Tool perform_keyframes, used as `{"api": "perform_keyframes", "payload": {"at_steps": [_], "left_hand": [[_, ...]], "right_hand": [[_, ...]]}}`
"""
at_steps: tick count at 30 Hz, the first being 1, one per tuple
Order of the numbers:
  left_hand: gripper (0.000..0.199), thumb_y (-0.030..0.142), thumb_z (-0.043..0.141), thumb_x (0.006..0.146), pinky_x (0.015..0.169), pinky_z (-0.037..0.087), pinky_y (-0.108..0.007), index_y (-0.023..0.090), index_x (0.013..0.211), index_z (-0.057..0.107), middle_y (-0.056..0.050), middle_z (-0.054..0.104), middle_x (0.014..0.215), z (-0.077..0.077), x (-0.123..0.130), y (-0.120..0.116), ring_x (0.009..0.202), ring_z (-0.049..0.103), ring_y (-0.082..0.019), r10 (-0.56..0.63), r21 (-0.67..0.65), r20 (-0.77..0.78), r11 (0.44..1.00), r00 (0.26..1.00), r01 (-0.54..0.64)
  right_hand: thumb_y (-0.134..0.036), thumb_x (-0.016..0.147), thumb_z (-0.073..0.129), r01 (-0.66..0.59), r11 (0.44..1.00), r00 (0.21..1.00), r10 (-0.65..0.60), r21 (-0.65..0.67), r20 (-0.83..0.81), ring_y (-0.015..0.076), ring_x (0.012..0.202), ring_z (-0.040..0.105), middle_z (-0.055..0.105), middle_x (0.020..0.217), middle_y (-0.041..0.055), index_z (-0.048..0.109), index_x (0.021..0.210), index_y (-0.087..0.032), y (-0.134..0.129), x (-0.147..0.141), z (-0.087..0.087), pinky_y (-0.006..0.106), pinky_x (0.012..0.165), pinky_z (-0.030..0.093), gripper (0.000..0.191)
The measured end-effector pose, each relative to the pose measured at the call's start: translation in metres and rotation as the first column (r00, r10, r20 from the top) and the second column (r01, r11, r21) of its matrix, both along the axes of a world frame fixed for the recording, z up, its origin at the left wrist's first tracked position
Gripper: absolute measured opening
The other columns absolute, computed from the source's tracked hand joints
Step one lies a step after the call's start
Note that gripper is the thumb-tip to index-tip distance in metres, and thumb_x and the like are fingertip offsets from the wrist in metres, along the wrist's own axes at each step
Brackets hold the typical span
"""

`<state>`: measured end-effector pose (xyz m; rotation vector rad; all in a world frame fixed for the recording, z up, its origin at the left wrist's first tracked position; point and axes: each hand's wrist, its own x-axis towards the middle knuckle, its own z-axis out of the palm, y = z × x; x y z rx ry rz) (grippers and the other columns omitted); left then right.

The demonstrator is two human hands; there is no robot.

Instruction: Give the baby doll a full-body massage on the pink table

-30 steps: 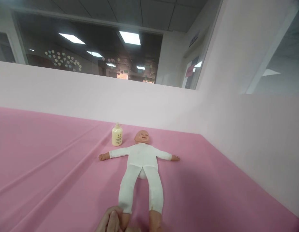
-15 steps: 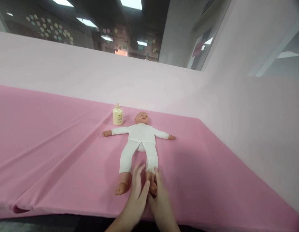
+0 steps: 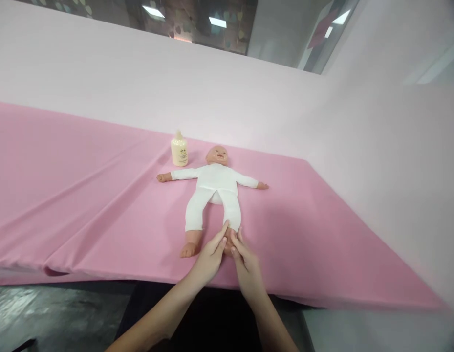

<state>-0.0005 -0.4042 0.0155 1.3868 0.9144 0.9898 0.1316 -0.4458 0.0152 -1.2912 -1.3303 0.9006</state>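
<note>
A baby doll (image 3: pixel 216 178) with a white cloth body lies on its back, arms spread and feet toward me. My left hand (image 3: pixel 211 254) and my right hand (image 3: pixel 246 256) close around its foot on the right side of the view, one from each side. Both thumbs press near the ankle, and the fingers partly cover the foot. The doll's other foot (image 3: pixel 190 249) rests free, just left of my left hand. Beside the doll's head stands a pale yellow pump bottle (image 3: pixel 179 150) with a printed label.
Pink cloth (image 3: pixel 303 234) covers the table, with folds running across its left part. A white wall (image 3: pixel 139 93) rises behind, and another closes off the right side. Above the back wall is a window (image 3: pixel 197 24). The table's front edge lies close to my body.
My view has tilted downward, so everything sits higher in the picture. My hands have gone from loosely spread around the doll's foot to closed on it.
</note>
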Motion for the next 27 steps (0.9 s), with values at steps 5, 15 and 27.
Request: {"api": "perform_keyframes", "payload": {"at_steps": [5, 15, 27], "left_hand": [[0.061, 0.05, 0.046, 0.096, 0.124, 0.023, -0.043, 0.021, 0.149, 0.045, -0.007, 0.044, 0.154, 0.002, -0.001, 0.001, 0.146, 0.034, -0.025, 0.01, -0.027, 0.076, 1.0, 0.997, -0.008], [0.074, 0.044, 0.053, 0.094, 0.123, 0.024, -0.043, 0.018, 0.158, 0.024, -0.01, 0.041, 0.156, 0.006, 0.002, -0.005, 0.146, 0.035, -0.025, -0.033, -0.049, -0.07, 0.998, 0.997, 0.03], [0.06, 0.045, 0.05, 0.096, 0.122, 0.027, -0.043, 0.02, 0.15, 0.043, -0.009, 0.04, 0.156, 0.013, -0.001, -0.009, 0.145, 0.037, -0.024, -0.122, 0.025, -0.048, 0.992, 0.991, 0.123]], "right_hand": [[-0.051, 0.094, 0.055, 0.109, 0.994, 0.99, -0.108, 0.004, -0.086, 0.0283, 0.134, 0.053, 0.06, 0.138, 0.0093, 0.065, 0.131, -0.023, -0.002, 0.003, 0.001, 0.05, 0.114, 0.042, 0.048], [-0.038, 0.088, 0.065, -0.038, 0.999, 0.996, 0.04, 0.032, -0.075, 0.0242, 0.118, 0.064, 0.069, 0.125, 0.0076, 0.072, 0.115, -0.025, 0.001, -0.002, -0.003, 0.041, 0.106, 0.05, 0.03], [-0.042, 0.093, 0.058, -0.01, 0.996, 0.998, 0.016, 0.086, -0.068, 0.0193, 0.095, 0.066, 0.071, 0.106, 0.0073, 0.071, 0.099, -0.022, -0.003, 0.002, 0.004, 0.032, 0.087, 0.054, 0.025]]}}
